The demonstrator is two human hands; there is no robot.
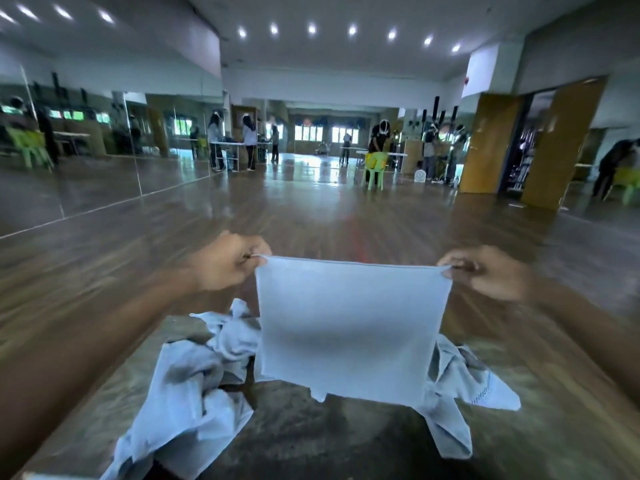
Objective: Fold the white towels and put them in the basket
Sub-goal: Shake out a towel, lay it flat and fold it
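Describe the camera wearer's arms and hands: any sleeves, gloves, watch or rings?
Both are bare. The left hand and right hand wear no gloves, and no rings show. The left forearm and right forearm show no sleeve, watch or bracelet as far as the frame edge. The picture is blurred, so a thin band could go unseen.

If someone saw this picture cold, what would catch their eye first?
A white towel hangs flat at centre, the left hand and right hand pinching its top corners. Beneath it, crumpled towels lie heaped on the table. Behind stretches a glossy wooden floor.
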